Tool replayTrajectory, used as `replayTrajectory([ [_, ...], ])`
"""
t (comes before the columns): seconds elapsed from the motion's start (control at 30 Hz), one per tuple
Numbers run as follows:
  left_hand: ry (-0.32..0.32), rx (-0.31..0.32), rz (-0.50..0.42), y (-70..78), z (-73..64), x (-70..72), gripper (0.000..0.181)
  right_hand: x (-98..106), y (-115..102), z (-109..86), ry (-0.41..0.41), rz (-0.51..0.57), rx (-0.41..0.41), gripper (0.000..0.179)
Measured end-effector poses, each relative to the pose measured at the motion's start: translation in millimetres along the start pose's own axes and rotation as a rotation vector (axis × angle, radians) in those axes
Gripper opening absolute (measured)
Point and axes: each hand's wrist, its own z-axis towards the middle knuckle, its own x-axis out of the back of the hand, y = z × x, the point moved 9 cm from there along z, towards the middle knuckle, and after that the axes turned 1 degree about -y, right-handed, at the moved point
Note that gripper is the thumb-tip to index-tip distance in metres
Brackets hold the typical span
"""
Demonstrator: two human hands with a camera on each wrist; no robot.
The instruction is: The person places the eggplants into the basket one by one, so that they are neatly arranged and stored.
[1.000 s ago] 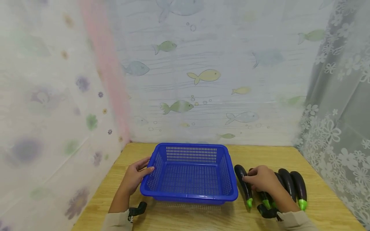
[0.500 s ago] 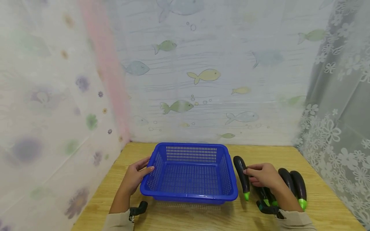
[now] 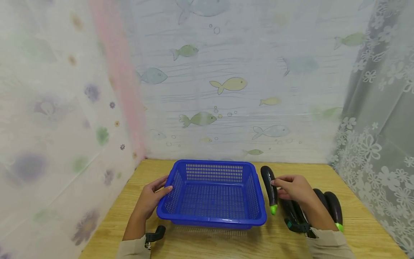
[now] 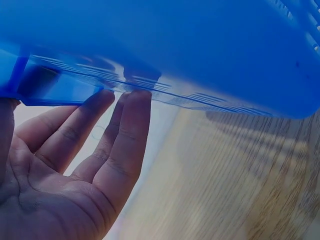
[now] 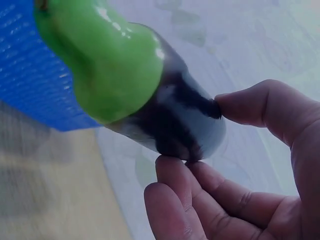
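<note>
My right hand pinches a dark purple eggplant between thumb and fingertips, just right of the blue basket. In the right wrist view the eggplant's green cap points toward the camera. My left hand holds the left side of the blue plastic basket, thumb over the rim and fingers along the outer wall. In the left wrist view its fingertips meet the slotted basket wall. Inside the basket only its slotted floor shows. More eggplants lie on the table at right, partly hidden behind my right forearm.
The wooden table runs back to a fish-patterned curtain. A flower-patterned sheet borders the left side, and a sheer lace curtain hangs at right.
My right hand has lifted the eggplant away from the others and moved it up and slightly left along the basket's right side. The left hand and basket stay put.
</note>
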Motion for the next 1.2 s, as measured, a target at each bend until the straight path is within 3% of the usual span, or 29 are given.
replayTrajectory([
  [0.5, 0.038, -0.034, 0.071, 0.1, 0.1, 0.8, 0.062, -28.2, -40.0, 13.1, -0.013, 0.022, 0.038, 0.069],
  [0.63, 0.019, -0.053, 0.086, 3.7, -0.1, -0.2, 0.062, -41.4, -49.2, 18.1, -0.042, 0.015, 0.048, 0.069],
  [0.87, -0.054, -0.03, 0.113, 7.9, 2.3, -2.5, 0.069, -66.5, -58.6, 28.6, -0.096, 0.011, 0.056, 0.069],
  [1.03, -0.056, -0.046, 0.206, 13.1, 8.4, -3.5, 0.076, -83.4, -61.3, 37.6, -0.107, 0.018, 0.045, 0.061],
  [1.2, -0.07, -0.057, 0.218, 16.7, 15.7, -9.8, 0.076, -100.4, -67.7, 42.5, -0.122, 0.004, 0.038, 0.059],
])
